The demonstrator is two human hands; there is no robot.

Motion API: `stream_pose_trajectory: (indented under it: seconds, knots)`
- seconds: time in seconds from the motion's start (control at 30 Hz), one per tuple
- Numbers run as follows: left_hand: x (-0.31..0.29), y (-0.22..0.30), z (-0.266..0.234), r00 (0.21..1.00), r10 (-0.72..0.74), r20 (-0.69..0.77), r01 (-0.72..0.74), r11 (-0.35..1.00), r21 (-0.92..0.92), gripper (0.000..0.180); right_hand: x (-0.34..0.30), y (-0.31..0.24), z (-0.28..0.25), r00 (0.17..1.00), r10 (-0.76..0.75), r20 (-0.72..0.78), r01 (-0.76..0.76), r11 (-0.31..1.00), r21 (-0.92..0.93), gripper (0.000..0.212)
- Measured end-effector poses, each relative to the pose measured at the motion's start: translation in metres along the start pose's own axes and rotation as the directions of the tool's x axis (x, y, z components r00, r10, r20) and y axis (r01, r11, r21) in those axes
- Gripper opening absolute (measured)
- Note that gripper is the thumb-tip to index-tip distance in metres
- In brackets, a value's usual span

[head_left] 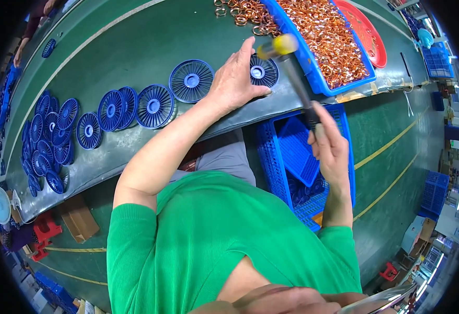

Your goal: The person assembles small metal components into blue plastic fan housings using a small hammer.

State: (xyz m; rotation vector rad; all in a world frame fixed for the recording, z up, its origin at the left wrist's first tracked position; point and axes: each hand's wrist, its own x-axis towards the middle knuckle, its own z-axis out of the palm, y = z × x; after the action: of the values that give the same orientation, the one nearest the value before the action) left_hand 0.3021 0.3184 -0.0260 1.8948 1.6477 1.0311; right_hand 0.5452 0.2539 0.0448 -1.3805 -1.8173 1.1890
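My left hand (233, 79) curves round the left side of a blue round grille (263, 72) with a shiny silver centre, near the table's front edge. Its thumb lies along the near rim, and its index finger stretches past the far side; the palm hides part of the grille. In my right hand (330, 141) is a hammer (295, 78), gripped by its dark handle. The yellow-faced head, slightly blurred, is raised above the grille's far side. Just left of my left hand lies another blue grille (191, 80), with a plain blue hub.
Several more blue grilles (46, 138) lie leftward along the green table (135, 57), heaped at its end. A blue tray (313, 78) of copper-coloured rings stands far right, beside a red tray (373, 39) and loose rings (242, 13). Below the edge is a blue crate (271, 167).
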Motion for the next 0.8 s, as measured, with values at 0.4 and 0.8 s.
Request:
stream_pose_trajectory:
  seconds: [0.4,0.8]
  knots:
    - [-0.019,0.000,-0.049,0.968,0.241,0.066,-0.250,0.937,0.243,0.114,0.013,0.017,0.034,0.991,0.077,-0.107,-0.101,0.965,-0.242,0.035]
    - [-0.043,-0.048,-0.108,0.975,0.008,0.223,-0.038,0.991,0.131,0.120,-0.004,-0.008,0.099,0.993,-0.026,0.113,0.055,0.965,-0.256,0.040]
